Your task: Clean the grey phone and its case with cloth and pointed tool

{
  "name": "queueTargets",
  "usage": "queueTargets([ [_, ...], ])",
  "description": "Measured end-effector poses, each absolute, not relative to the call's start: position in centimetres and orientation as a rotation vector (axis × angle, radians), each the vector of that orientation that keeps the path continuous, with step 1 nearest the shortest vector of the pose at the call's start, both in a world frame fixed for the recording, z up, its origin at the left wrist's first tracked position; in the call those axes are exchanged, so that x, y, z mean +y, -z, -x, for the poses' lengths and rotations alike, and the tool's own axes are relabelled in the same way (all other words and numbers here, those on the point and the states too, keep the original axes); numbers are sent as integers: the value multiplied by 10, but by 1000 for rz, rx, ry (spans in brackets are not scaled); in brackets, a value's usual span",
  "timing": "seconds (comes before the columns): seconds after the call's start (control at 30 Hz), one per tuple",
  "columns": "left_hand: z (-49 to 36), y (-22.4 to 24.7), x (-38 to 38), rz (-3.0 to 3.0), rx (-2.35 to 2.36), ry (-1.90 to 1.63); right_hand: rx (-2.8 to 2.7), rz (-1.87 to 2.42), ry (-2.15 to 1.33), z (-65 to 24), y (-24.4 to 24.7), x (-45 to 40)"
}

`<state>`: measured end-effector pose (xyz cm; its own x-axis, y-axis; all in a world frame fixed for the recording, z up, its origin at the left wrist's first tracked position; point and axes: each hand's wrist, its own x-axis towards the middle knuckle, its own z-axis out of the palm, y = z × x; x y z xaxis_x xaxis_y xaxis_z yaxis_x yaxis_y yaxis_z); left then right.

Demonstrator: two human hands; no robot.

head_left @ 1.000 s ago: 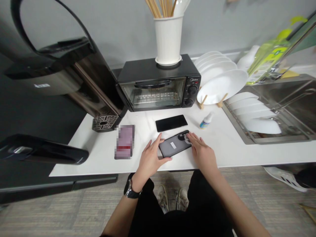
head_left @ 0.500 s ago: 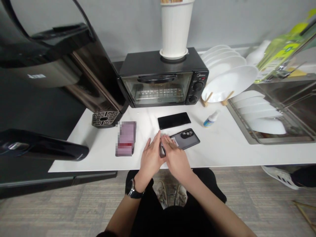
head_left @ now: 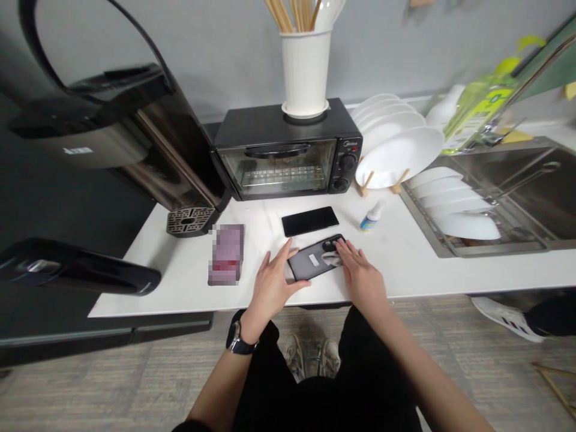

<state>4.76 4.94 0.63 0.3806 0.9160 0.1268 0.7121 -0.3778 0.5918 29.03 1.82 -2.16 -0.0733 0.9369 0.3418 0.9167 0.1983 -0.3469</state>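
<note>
Left hand (head_left: 272,282): thumb and fingers clamp opposite edges of a gray phone (head_left: 300,264).
Right hand (head_left: 365,279): fingers together over the camera end, touching a crumpled pale wipe (head_left: 332,258); cannot tell whether they pinch it.
Gray phone: back up on the white counter (head_left: 409,273), between the 2 hands.
Wiping hand: now at the camera end, after sitting against the left hand 0.5 seconds earlier.
Black phone (head_left: 310,221): just beyond the grip.
Small bottle (head_left: 369,219): beyond the right hand.
</note>
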Motion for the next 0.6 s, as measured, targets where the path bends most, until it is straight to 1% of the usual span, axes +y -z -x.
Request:
queueTargets([
  [0.1, -48, -9, 50, -2214, 1386, -587, -1945, 1781, -66, -270, 15, 42],
  [0.27, -45, -2, 48, -2297, 1385, -545, -2065, 1541, -255, -249, 9, 58],
  [0.37, -40, -1, 46, -2353, 1361, -513, -1803, 1493, -321, -270, 12, 46],
  [0.47, -41, -12, 56, -2397, 1328, -505, -1533, 1519, -300, -298, 18, 24],
  [0.53, -47, -23, 74, -2436, 1357, -534, -1534, 1486, -296, -307, 19, 10],
  [0.6, -59, -32, 98, -2501, 1388, -541, -1702, 1412, -324, -305, 16, 1],
])
